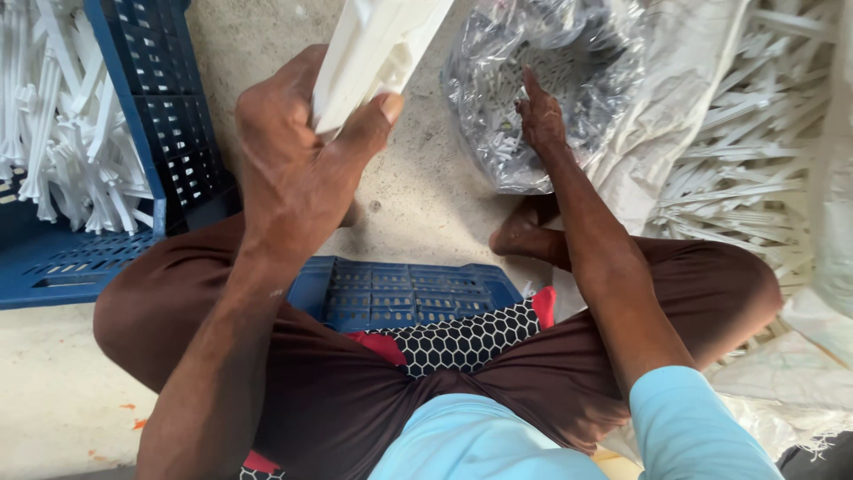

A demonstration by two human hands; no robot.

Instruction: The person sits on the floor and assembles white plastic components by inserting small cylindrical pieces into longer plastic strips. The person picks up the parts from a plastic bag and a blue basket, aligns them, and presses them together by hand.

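Note:
My left hand point(298, 156) is raised close to the camera and grips a long white plastic part point(373, 44) that runs up out of the top of the view. My right hand point(540, 114) reaches forward onto a clear plastic bag point(533, 62) on the concrete floor; the bag holds several small white plastic pieces. Its fingers rest on the bag and what they hold, if anything, is hidden.
A blue plastic crate point(151, 98) full of white plastic parts point(62, 133) stands at the left. A low blue crate point(400, 289) with a patterned cushion sits under me. A pile of white plastic sticks point(746, 178) on white sacking lies at the right.

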